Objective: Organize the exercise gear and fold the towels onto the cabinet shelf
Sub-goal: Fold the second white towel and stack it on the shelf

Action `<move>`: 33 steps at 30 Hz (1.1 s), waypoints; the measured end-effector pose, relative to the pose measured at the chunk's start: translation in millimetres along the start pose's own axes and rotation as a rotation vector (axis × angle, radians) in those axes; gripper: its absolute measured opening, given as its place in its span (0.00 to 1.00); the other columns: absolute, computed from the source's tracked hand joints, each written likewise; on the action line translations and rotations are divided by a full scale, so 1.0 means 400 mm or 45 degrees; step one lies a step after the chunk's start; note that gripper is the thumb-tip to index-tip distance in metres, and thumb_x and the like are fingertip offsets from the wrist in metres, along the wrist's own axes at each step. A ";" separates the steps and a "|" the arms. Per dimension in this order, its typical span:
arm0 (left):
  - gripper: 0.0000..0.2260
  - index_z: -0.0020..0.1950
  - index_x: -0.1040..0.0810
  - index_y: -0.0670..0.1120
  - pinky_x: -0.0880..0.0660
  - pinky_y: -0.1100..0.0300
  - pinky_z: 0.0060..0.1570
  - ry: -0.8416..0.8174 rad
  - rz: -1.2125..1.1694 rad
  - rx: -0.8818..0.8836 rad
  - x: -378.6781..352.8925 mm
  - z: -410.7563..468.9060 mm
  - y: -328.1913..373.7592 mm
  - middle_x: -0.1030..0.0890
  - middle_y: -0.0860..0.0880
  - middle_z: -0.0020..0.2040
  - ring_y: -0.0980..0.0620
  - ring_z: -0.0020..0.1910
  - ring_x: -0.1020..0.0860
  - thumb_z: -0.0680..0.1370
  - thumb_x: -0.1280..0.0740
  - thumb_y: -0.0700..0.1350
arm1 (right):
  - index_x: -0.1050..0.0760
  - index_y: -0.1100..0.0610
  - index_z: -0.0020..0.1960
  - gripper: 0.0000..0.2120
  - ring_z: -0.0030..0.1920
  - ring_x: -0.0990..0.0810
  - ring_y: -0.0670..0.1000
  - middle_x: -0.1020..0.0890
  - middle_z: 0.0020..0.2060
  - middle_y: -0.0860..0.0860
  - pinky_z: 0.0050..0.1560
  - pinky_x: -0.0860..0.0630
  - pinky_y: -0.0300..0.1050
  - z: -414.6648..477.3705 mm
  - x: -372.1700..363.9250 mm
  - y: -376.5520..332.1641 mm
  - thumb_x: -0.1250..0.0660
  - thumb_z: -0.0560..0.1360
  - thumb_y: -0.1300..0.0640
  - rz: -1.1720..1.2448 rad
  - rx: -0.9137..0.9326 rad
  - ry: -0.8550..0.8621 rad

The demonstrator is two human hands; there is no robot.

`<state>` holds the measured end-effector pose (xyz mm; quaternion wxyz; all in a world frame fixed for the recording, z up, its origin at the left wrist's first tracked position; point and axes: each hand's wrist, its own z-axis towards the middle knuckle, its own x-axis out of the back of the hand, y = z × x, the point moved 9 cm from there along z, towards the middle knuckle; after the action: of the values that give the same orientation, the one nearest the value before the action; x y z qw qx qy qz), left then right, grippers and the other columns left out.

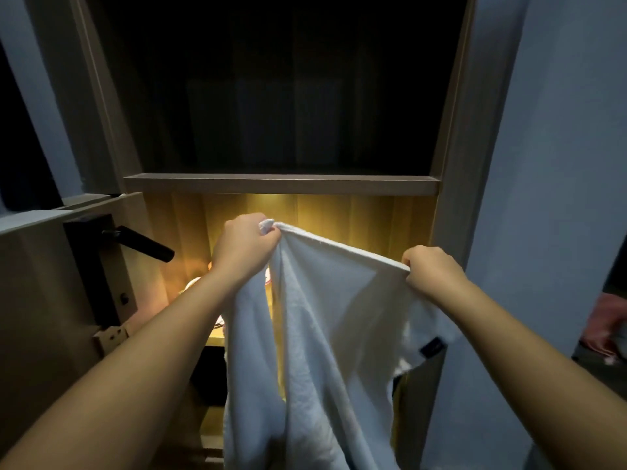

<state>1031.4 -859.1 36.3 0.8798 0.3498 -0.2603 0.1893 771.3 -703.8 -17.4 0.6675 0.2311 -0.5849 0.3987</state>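
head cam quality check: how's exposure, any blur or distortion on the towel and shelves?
Head view: warm light under the shelf lights the lower compartment; the upper compartment is nearly black, contents unreadable. White towel and both hands, left hand and right hand, are sharp and well exposed. Wide-angle lens bends the cabinet frame edges.

A towel (pixel 325 327) is held up before the cabinet shelf (pixel 281 184) — left hand (pixel 247 245) and right hand (pixel 431 269) at its upper corners — a door handle (pixel 139 244) to the left.
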 end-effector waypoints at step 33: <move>0.16 0.54 0.22 0.39 0.27 0.52 0.46 -0.245 -0.086 0.194 -0.072 -0.061 -0.014 0.21 0.44 0.49 0.43 0.50 0.23 0.79 0.34 0.52 | 0.22 0.53 0.47 0.03 0.55 0.28 0.43 0.27 0.53 0.44 0.51 0.28 0.33 -0.135 0.151 -0.170 0.32 0.78 0.55 0.718 0.742 0.354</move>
<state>1019.4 -849.7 1.2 0.8275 0.4407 -0.3166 0.1443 857.8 -685.3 40.3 0.5117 0.1851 -0.3923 0.7417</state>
